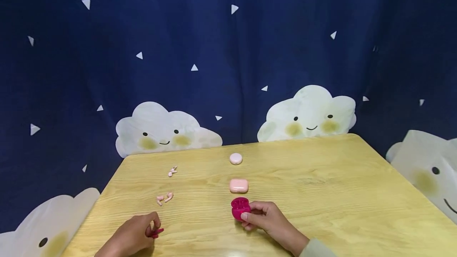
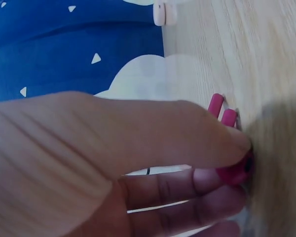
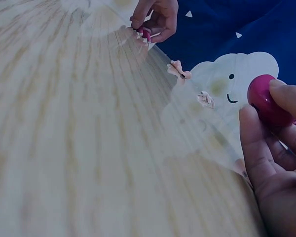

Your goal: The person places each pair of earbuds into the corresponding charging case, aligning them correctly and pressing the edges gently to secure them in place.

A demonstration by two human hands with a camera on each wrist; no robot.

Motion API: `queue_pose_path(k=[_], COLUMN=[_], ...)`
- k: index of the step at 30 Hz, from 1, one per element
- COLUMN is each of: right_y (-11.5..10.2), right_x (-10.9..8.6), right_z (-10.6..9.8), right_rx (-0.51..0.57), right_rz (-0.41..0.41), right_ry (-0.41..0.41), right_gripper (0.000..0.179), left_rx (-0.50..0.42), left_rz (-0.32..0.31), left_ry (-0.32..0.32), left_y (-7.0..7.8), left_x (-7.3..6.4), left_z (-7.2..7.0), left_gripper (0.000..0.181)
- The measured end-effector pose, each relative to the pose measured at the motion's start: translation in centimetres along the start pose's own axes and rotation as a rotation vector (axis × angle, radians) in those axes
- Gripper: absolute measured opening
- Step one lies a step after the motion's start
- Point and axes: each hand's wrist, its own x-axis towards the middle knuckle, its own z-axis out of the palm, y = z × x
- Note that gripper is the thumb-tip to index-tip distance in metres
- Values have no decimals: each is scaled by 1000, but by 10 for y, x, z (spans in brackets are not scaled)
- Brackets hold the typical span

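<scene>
At the near left of the table, my left hand [image 1: 133, 231] pinches a pair of magenta earbuds [image 1: 157, 233] between thumb and fingers. Two magenta stems [image 2: 229, 117] stick out past the thumb in the left wrist view, low against the wood; the earbud heads are partly hidden. My right hand [image 1: 269, 223] holds a magenta earbud case [image 1: 240, 209] near the table's middle, thumb in front and fingers behind. Its lid is raised, and the inside faces up towards the head camera. From the right wrist, the case's rounded shell [image 3: 267, 98] shows between thumb and fingers.
Just beyond the magenta case lies a pink earbud case [image 1: 238, 186], and farther back a pale round case [image 1: 236, 158]. Pink earbuds [image 1: 169, 197] lie beyond my left hand, with paler earbuds [image 1: 172, 171] behind them. A dark blue curtain [image 1: 228, 58] borders the wooden table [image 1: 321, 185].
</scene>
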Motion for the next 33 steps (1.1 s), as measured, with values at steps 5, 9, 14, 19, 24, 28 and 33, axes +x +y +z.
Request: queue_pose_path(k=[5,9,14,19,24,28,33], right_y=[-2,-2,-2,-1,2,1,1], right_x=[0,0,-1,0,2,3,3], right_z=[0,2,1,1,2,1,0], right_rx=[16,16,-4,-3,-2,-14,-12], right_rz=[6,7,6,-10,-9,-20,-2], right_ry=[-11,-7,2,0,-14,-5,9], right_gripper=[30,30,30,29,30,30,30], left_rx=[-35,-54,-64,-27,10,37,61], left_rz=[66,82,83,85,103,111,93], left_ry=[-15,-22,-32,-12,14,33,46], left_y=[-4,-6,-6,-5,-2,1,3], left_x=[1,0,0,5,6,10,11], left_z=[1,0,0,1,2,0,-1], left_gripper=[35,36,35,33,31,29,32])
